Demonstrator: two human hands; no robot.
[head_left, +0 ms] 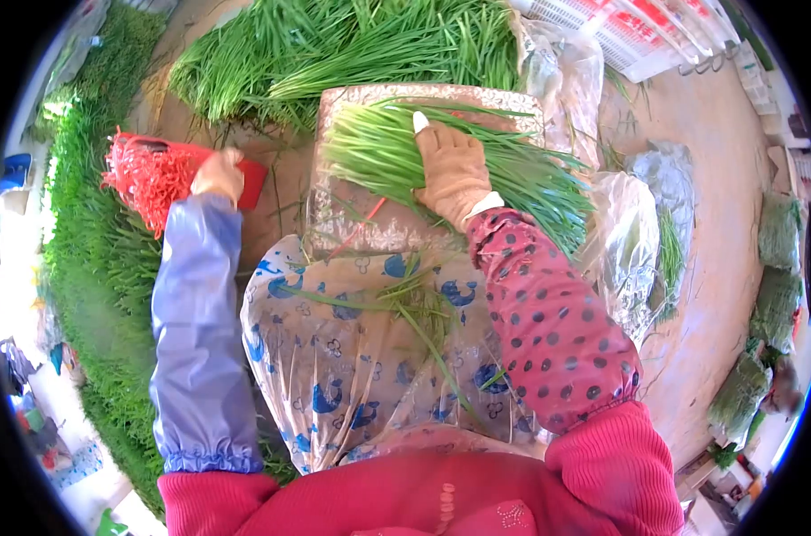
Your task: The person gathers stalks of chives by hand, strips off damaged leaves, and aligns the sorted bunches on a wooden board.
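Observation:
My right hand [452, 170], in a tan glove with a white fingertip showing, closes over a bunch of garlic chives [539, 192]. Pale stem ends point left and green leaves trail right across a worn, block-like stand [334, 210]. A thin red tie [359, 228] lies on the stand below the bunch. Off to the left, my left hand [218, 176], also gloved, has its fingers drawn together at a red holder [252, 185] beside a heap of red ties [151, 183]. What those fingers pinch is hidden.
Behind the stand lies a large pile of loose chives [361, 45]. More greens [101, 259] line the left side. Clear plastic bags [624, 232] sit at the right, with printed sheets [633, 36] at the back. A whale-print apron [334, 357] covers my lap.

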